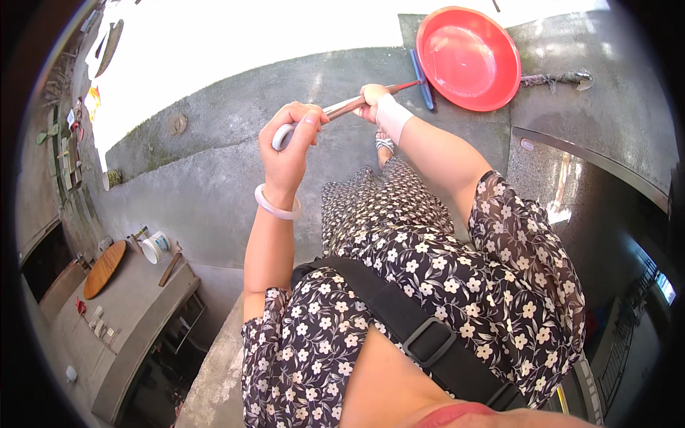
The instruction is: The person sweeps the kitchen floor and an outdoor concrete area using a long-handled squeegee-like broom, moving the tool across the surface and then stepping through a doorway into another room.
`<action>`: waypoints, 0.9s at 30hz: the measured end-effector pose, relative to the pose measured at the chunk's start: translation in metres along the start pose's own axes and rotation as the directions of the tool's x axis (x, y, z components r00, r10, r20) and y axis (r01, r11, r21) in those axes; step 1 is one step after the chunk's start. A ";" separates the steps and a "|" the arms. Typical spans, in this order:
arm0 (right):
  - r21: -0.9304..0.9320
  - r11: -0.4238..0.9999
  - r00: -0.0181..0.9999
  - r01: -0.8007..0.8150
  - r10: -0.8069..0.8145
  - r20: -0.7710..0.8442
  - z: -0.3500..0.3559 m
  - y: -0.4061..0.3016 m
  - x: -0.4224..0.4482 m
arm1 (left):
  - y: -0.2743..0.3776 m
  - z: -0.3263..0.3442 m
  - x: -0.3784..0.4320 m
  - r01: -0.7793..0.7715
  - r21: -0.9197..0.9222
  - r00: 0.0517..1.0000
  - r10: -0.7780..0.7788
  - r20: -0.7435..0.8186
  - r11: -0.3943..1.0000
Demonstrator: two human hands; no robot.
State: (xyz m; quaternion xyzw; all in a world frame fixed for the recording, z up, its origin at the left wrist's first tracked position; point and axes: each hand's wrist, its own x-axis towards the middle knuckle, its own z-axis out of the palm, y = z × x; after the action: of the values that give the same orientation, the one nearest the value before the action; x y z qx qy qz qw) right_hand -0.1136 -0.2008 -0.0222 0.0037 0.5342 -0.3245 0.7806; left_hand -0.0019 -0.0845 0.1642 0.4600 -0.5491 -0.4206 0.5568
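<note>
My left hand (pixel 293 128) grips the upper end of a long metal-looking pole (pixel 345 107), near its pale rounded tip. Farther along the same pole, my right hand (pixel 373 101) is closed around it, with a pale band on that wrist. Beyond the right hand the pole runs into a red part that meets a blue bar-shaped head (pixel 422 80), likely a floor squeegee. The blue head lies beside the left rim of a red plastic basin (pixel 468 59), which has a wet-looking bottom. Whether the head touches the basin is unclear.
A cloth-wrapped stick (pixel 556 78) lies right of the basin. A raised metal-edged threshold (pixel 594 160) runs at the right. At lower left, a concrete ledge (pixel 144 315) bears a white bucket (pixel 155 246), an oval wooden board (pixel 105 269) and a wood strip (pixel 169 269). A small cylindrical container (pixel 112 179) stands left.
</note>
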 end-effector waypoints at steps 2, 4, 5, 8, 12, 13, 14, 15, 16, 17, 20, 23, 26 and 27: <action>-0.015 0.999 0.995 -0.052 0.051 -0.089 -0.001 -0.005 0.006 | 0.000 0.005 0.008 0.071 0.040 0.997 -0.071 0.016 0.997; 0.025 0.998 0.998 -0.060 0.060 -0.022 0.016 -0.006 0.017 | 0.016 0.004 0.018 -0.003 0.167 0.989 -0.022 0.148 0.986; 0.055 0.996 0.996 -0.073 0.070 0.048 0.029 -0.007 0.021 | 0.026 0.003 0.023 -0.091 0.281 0.963 0.012 0.271 0.955; 0.021 0.987 0.899 -0.156 0.133 0.416 0.040 -0.023 0.042 | 0.042 0.031 0.026 -0.307 0.412 0.903 0.126 0.411 0.858; -0.079 0.978 0.808 -0.192 0.203 0.552 0.067 0.008 -0.001 | 0.053 0.021 -0.006 -0.473 0.503 0.839 0.196 0.507 0.724; -0.089 0.975 0.806 -0.206 0.221 0.549 0.069 0.016 -0.014 | 0.054 0.014 -0.016 -0.458 0.510 0.848 0.185 0.496 0.728; -0.113 0.979 0.833 -0.170 0.204 0.514 0.070 0.024 -0.028 | 0.057 0.004 -0.026 -0.451 0.441 0.856 0.237 0.459 0.776; -0.134 0.982 0.861 -0.131 0.179 0.476 0.065 0.031 -0.041 | 0.060 -0.003 -0.035 -0.450 0.360 0.861 0.289 0.419 0.817; -0.135 0.983 0.880 -0.121 0.170 0.444 0.058 0.035 -0.053 | 0.067 -0.008 -0.041 -0.421 0.267 0.869 0.301 0.392 0.867; -0.154 0.981 0.896 -0.116 0.171 0.410 0.059 0.043 -0.082 | 0.079 -0.018 -0.051 -0.383 0.197 0.887 0.299 0.352 0.903; -0.065 0.990 0.936 -0.124 0.139 0.325 0.041 0.072 -0.099 | 0.076 -0.038 -0.069 -0.302 -0.014 0.931 0.298 0.210 0.953; 0.029 0.994 0.972 -0.108 0.099 0.213 0.029 0.093 -0.099 | 0.057 -0.042 -0.082 -0.233 -0.017 0.970 0.231 -0.080 0.972; 0.103 0.979 0.977 -0.178 0.163 0.136 0.008 0.107 -0.063 | 0.034 -0.036 -0.076 0.001 -0.023 0.967 -0.007 -0.256 1.000; 0.170 0.963 0.977 -0.208 0.197 0.078 0.009 0.108 -0.062 | 0.028 -0.038 -0.074 0.129 -0.009 0.957 -0.127 -0.261 0.992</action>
State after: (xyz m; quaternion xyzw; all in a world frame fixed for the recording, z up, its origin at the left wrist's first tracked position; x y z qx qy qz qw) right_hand -0.0641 -0.0876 -0.0032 0.1179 0.4761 -0.2892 0.8221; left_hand 0.0318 -0.0039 0.1756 0.5482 -0.4417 -0.3893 0.5939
